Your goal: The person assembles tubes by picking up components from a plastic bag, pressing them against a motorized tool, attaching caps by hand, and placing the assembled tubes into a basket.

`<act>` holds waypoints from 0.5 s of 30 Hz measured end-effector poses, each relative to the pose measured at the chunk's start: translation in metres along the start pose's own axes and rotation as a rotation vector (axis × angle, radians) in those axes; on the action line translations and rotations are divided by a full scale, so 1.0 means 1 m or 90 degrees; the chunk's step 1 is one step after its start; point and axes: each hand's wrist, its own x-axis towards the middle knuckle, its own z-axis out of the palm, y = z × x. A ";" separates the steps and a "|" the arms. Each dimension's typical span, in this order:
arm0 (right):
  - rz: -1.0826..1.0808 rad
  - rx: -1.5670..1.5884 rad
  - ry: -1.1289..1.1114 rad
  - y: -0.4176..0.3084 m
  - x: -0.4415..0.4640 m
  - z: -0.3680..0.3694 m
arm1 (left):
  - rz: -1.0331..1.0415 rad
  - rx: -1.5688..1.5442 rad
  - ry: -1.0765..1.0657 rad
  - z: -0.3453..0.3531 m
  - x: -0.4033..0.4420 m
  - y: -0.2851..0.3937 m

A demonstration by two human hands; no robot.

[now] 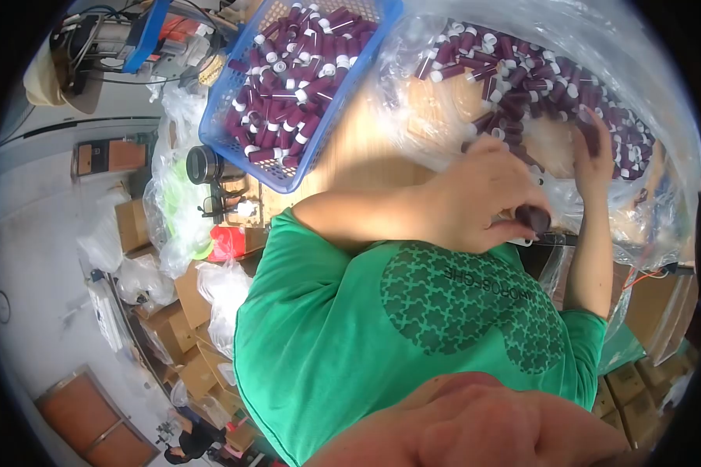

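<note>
My left hand (479,194) is bent in front of my chest, its fingers wrapped round a dark purple tube (533,219) whose rounded end sticks out. My right hand (593,156) is farther right, over the open clear plastic bag (413,117), with its fingers closed on a purple tube (588,134). Around and beyond both hands, a pile of purple tubes with white caps (522,86) lies in the bag. To the left, a blue plastic basket (304,167) holds many more of the same tubes.
Left of the basket are a dark round jar (203,164), glasses (212,205) and crumpled clear plastic (167,202). Cables and equipment (132,47) are at the upper left. Cardboard boxes (167,331) stand on the left; another person (199,440) is far off at the lower left.
</note>
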 end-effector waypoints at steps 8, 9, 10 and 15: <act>0.142 0.480 -0.012 -0.049 -0.038 -0.015 | -0.029 0.029 0.016 0.010 -0.001 0.002; 0.158 0.498 0.003 -0.060 -0.040 -0.014 | -0.012 0.044 0.031 0.012 -0.001 0.001; 0.164 0.518 -0.021 -0.060 -0.044 -0.015 | 0.006 0.052 0.043 0.014 -0.001 -0.001; 0.086 0.506 -0.057 -0.102 -0.062 -0.014 | -0.220 -0.282 0.157 0.015 -0.008 -0.005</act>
